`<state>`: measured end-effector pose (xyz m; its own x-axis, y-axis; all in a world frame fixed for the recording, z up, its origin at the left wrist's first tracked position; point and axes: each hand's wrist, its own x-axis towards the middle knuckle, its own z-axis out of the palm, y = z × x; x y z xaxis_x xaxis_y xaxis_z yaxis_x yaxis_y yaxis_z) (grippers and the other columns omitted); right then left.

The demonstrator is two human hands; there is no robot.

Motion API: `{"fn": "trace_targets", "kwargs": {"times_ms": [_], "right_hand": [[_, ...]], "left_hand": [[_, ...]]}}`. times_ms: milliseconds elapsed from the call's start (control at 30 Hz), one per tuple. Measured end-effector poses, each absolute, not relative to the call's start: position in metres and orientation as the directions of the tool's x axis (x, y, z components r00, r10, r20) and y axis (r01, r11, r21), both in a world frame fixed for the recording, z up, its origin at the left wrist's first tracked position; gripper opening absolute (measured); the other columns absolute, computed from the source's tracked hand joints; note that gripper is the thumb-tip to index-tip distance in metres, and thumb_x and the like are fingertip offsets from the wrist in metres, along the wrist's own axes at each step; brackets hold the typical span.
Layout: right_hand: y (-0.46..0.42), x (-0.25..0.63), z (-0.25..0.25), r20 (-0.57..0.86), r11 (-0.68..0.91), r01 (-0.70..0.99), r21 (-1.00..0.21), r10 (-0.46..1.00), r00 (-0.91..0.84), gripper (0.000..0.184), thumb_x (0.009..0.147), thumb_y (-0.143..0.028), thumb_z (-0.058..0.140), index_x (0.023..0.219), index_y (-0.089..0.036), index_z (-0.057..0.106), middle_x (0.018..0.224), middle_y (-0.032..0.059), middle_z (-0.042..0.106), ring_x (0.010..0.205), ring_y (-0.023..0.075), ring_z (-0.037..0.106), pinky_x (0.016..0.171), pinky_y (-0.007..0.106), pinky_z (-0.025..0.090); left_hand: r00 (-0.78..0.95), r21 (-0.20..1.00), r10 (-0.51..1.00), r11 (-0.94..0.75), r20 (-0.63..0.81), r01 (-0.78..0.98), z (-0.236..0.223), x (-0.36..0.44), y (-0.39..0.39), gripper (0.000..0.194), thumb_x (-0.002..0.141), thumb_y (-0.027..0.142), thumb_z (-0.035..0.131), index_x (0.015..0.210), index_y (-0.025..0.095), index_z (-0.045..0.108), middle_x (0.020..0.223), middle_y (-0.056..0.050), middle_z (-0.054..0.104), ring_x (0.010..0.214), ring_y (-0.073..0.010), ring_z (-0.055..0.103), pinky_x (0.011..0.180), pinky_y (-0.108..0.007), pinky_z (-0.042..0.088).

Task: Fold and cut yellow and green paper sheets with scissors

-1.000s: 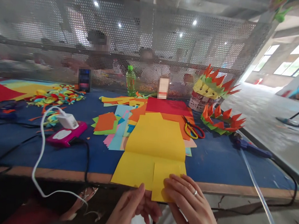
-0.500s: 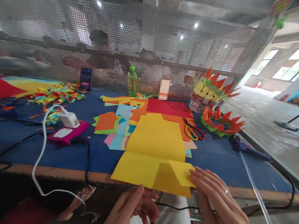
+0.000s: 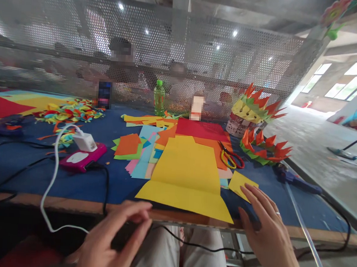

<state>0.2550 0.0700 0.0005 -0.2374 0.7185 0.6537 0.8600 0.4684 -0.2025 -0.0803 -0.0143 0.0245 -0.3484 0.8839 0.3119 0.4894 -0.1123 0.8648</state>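
A large yellow sheet of paper [image 3: 189, 162] with a crease across it lies at the middle of the table, its front flap reaching the table edge. To its right a small yellow paper piece [image 3: 238, 183] rests on the blue tabletop. My right hand [image 3: 265, 227] is over that piece, fingers stretched out and fingertips on its near right corner. My left hand [image 3: 114, 234] hovers in front of the table edge, left of the large sheet. Its fingers are partly bent, the thumb apart from them, and nothing is held.
Scissors [image 3: 230, 157] lie right of the sheet. Beyond are paper crowns [image 3: 265, 149] and a glue gun [image 3: 299, 181] with a clear glue stick. At left sit a pink power strip [image 3: 80, 159], cables and paper scraps [image 3: 71, 110]. A green bottle [image 3: 159, 98] stands behind.
My right hand has moved the small yellow piece off the large sheet and onto the table at the right. My left hand has moved left, away from the sheet's front edge.
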Motion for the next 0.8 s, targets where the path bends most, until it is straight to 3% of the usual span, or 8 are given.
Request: {"fn": "trace_targets", "kwargs": {"times_ms": [133, 300, 367, 467, 533, 600, 667, 800], "right_hand": [[0.066, 0.238, 0.006, 0.587, 0.511, 0.809, -0.289, 0.763, -0.271, 0.053, 0.097, -0.031, 0.057, 0.148, -0.025, 0.043, 0.143, 0.0128, 0.055, 0.131, 0.0321, 0.051, 0.102, 0.056, 0.051], [0.073, 0.216, 0.017, 0.577, 0.454, 0.783, -0.425, 0.803, -0.152, 0.063, 0.096, -0.037, 0.060, 0.152, -0.025, 0.035, 0.139, 0.0130, 0.059, 0.125, 0.0317, 0.057, 0.100, 0.055, 0.053], [0.074, 0.209, 0.024, 0.623, 0.443, 0.783, -0.436, 0.777, -0.093, 0.065, 0.095, -0.038, 0.061, 0.152, -0.023, 0.034, 0.141, 0.0153, 0.056, 0.123, 0.0330, 0.059, 0.098, 0.056, 0.053], [0.067, 0.200, 0.035, 0.783, 0.465, 0.804, -0.370, 0.622, 0.000, 0.060, 0.092, -0.030, 0.065, 0.147, -0.024, 0.044, 0.137, 0.0171, 0.056, 0.117, 0.0330, 0.061, 0.093, 0.054, 0.055], [0.060, 0.196, 0.042, 0.890, 0.564, 0.794, -0.227, 0.452, -0.066, 0.052, 0.087, -0.015, 0.069, 0.136, -0.026, 0.056, 0.122, 0.0127, 0.064, 0.108, 0.0292, 0.064, 0.090, 0.048, 0.056], [0.056, 0.192, 0.046, 0.885, 0.713, 0.694, -0.098, 0.382, -0.268, 0.042, 0.084, -0.005, 0.067, 0.121, -0.026, 0.063, 0.102, 0.0069, 0.070, 0.097, 0.0246, 0.067, 0.086, 0.042, 0.056], [0.059, 0.188, 0.046, 0.769, 0.800, 0.591, -0.104, 0.441, -0.463, 0.031, 0.088, -0.006, 0.064, 0.112, -0.024, 0.065, 0.095, 0.0049, 0.072, 0.094, 0.0222, 0.068, 0.087, 0.040, 0.056], [0.085, 0.180, 0.038, 0.561, 0.726, 0.662, -0.186, 0.631, -0.535, 0.030, 0.096, -0.023, 0.061, 0.126, -0.022, 0.061, 0.121, 0.0102, 0.071, 0.113, 0.0256, 0.066, 0.099, 0.045, 0.053]], "left_hand": [[-0.180, 0.640, 0.788, -0.319, 0.589, 0.699, 0.023, -0.114, 0.019, 0.048, 0.087, 0.034, 0.070, 0.132, 0.029, 0.052, 0.131, -0.007, 0.057, 0.112, -0.0250, 0.059, 0.095, -0.035, 0.051], [-0.053, 0.574, 0.819, -0.352, 0.571, 0.740, 0.032, -0.118, 0.052, 0.055, 0.093, 0.030, 0.064, 0.143, 0.024, 0.041, 0.139, -0.011, 0.052, 0.123, -0.0270, 0.056, 0.103, -0.042, 0.050], [-0.034, 0.506, 0.768, -0.388, 0.640, 0.770, 0.038, -0.111, 0.057, 0.056, 0.093, 0.026, 0.063, 0.144, 0.022, 0.039, 0.139, -0.013, 0.051, 0.126, -0.0278, 0.054, 0.106, -0.045, 0.047], [0.010, 0.352, 0.619, -0.461, 0.786, 0.815, 0.045, -0.102, 0.055, 0.057, 0.090, 0.017, 0.066, 0.142, 0.020, 0.041, 0.141, -0.015, 0.049, 0.134, -0.0300, 0.048, 0.113, -0.047, 0.042], [0.070, 0.269, 0.552, -0.509, 0.831, 0.818, 0.047, -0.098, 0.052, 0.052, 0.088, 0.011, 0.068, 0.135, 0.020, 0.048, 0.138, -0.015, 0.052, 0.132, -0.0287, 0.050, 0.113, -0.046, 0.042], [0.200, 0.199, 0.547, -0.583, 0.812, 0.788, 0.047, -0.095, 0.050, 0.045, 0.087, 0.007, 0.066, 0.128, 0.021, 0.053, 0.133, -0.012, 0.058, 0.128, -0.0261, 0.054, 0.112, -0.045, 0.042], [0.355, 0.150, 0.579, -0.648, 0.734, 0.746, 0.046, -0.093, 0.053, 0.042, 0.090, 0.009, 0.064, 0.129, 0.022, 0.055, 0.131, -0.010, 0.062, 0.131, -0.0253, 0.053, 0.115, -0.044, 0.040], [0.509, 0.151, 0.686, -0.660, 0.519, 0.736, 0.042, -0.090, 0.074, 0.050, 0.094, 0.023, 0.062, 0.142, 0.022, 0.050, 0.147, -0.011, 0.056, 0.141, -0.0286, 0.045, 0.119, -0.049, 0.034]]}}
